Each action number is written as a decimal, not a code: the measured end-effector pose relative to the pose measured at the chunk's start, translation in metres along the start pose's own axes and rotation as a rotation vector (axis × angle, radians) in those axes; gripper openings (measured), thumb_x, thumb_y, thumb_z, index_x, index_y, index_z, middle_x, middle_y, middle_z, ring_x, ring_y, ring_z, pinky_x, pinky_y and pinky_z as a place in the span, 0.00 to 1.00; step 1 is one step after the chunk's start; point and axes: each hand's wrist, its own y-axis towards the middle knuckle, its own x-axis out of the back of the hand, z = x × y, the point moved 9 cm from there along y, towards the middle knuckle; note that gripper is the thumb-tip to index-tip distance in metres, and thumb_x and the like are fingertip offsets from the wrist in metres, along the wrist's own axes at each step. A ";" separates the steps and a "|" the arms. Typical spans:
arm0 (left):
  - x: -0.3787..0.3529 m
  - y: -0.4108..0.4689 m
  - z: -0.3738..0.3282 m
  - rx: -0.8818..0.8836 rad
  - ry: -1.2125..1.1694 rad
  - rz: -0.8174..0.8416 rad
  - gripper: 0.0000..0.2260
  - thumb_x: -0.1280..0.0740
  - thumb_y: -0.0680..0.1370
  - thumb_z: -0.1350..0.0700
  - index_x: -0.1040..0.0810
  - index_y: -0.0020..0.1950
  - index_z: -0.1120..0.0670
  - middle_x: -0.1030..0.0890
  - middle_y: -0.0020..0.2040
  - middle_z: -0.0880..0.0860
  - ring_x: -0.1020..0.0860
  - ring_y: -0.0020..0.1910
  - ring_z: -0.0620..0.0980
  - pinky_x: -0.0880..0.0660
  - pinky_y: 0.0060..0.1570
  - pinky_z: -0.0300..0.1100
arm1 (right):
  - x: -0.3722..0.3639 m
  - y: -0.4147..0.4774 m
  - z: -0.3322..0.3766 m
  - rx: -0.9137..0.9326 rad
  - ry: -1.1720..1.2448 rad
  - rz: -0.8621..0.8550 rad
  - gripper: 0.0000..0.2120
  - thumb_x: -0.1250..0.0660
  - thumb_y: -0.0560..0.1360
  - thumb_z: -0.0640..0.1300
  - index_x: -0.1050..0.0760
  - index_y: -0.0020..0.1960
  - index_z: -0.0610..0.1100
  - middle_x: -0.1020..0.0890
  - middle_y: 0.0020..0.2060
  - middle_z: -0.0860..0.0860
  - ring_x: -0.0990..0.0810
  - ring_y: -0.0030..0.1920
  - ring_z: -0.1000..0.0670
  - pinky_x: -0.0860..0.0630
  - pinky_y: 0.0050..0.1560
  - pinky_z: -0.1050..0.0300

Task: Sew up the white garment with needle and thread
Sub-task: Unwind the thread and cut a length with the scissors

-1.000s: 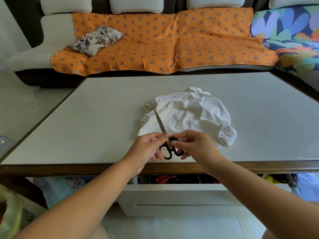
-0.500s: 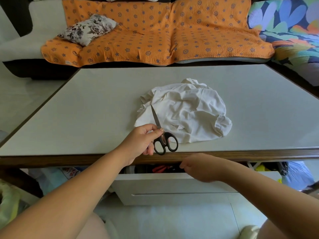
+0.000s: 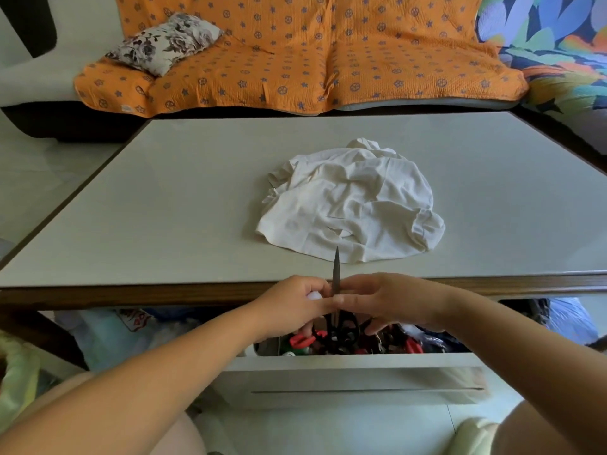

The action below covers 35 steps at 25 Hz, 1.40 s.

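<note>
Drawer (image 3: 354,366): open under the tabletop edge, full of clutter.
Left hand (image 3: 295,303): grip closed on the scissors (image 3: 335,274), blades together, pointing up.
Right hand (image 3: 387,300): fingers at the blades; grip unclear.
Garment (image 3: 351,201): crumpled on the tabletop (image 3: 164,208), just beyond the hands, untouched.
Progress: no needle or thread visible; sewing likely not begun.

A pale table (image 3: 164,205) with a dark wooden rim fills the middle. Under its near edge an open white drawer (image 3: 354,376) holds red-handled clutter. Beyond the far edge, an orange patterned cover (image 3: 295,54) drapes a sofa, with a floral pillow (image 3: 164,42) at its left end.
</note>
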 end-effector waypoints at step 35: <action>-0.059 0.009 0.087 0.181 0.396 0.364 0.18 0.28 0.76 0.55 0.26 0.65 0.47 0.21 0.60 0.49 0.17 0.51 0.50 0.20 0.49 0.41 | -0.038 0.044 -0.082 -0.180 -0.896 -0.031 0.14 0.45 0.83 0.46 0.36 0.38 0.46 0.32 0.33 0.52 0.31 0.41 0.48 0.39 0.30 0.64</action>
